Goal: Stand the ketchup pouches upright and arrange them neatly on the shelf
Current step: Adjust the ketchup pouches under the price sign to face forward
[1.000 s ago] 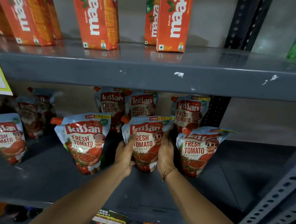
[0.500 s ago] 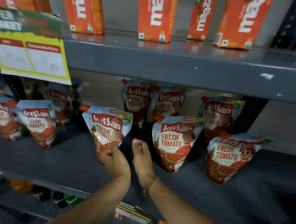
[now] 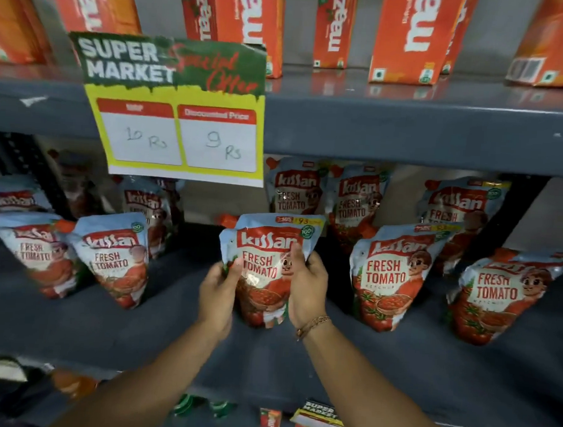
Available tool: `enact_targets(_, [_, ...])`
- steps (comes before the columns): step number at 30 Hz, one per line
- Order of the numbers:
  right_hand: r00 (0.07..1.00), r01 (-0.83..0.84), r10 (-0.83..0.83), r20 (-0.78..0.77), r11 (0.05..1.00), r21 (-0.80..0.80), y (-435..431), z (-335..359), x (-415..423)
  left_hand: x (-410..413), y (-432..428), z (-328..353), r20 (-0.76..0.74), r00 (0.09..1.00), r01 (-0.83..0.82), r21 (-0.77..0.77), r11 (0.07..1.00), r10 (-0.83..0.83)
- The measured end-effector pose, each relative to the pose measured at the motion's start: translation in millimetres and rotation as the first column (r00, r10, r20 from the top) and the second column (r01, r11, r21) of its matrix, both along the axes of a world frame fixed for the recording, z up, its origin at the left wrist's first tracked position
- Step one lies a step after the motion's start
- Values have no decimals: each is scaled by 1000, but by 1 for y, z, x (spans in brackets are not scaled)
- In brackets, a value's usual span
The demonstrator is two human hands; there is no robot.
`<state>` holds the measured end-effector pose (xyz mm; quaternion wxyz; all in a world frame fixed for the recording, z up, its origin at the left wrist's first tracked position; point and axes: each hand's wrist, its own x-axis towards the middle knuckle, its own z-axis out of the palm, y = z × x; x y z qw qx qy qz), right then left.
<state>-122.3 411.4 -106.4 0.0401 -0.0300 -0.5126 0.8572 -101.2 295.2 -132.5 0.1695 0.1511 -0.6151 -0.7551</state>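
Note:
Several Kissan ketchup pouches stand on the grey shelf point(image 3: 395, 376). My left hand point(image 3: 219, 295) and my right hand point(image 3: 305, 288) grip the sides of one front-row ketchup pouch point(image 3: 264, 261), which stands upright in the middle. Two more front pouches stand to its right, one point(image 3: 386, 277) close by and one point(image 3: 497, 293) leaning at the far right. Two pouches point(image 3: 118, 260) stand to the left, the outer one point(image 3: 33, 252) tilted. A back row of pouches point(image 3: 294, 191) stands behind, partly hidden.
A supermarket price sign point(image 3: 178, 110) hangs from the upper shelf edge and covers part of the back row. Orange Maaza cartons point(image 3: 410, 37) line the upper shelf. A dark perforated upright point(image 3: 515, 212) stands at the back right. Small items lie on the shelf below.
My view has swung left. Both hands left the pouch to the right and moved to this one, and they now clasp its sides.

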Motion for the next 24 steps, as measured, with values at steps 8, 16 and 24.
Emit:
enact_targets(8, [996, 88, -88, 3, 996, 3, 24, 12, -18, -5, 8, 0, 52, 992, 110, 117, 987, -117])
enact_targets(16, [980, -18, 6, 201, 998, 56, 17, -15, 7, 2, 23, 9, 52, 982, 167, 188, 968, -179])
enact_targets(24, [982, 13, -30, 188, 996, 90, 28, -7, 4, 2, 32, 5, 58, 980, 181, 143, 973, -191])
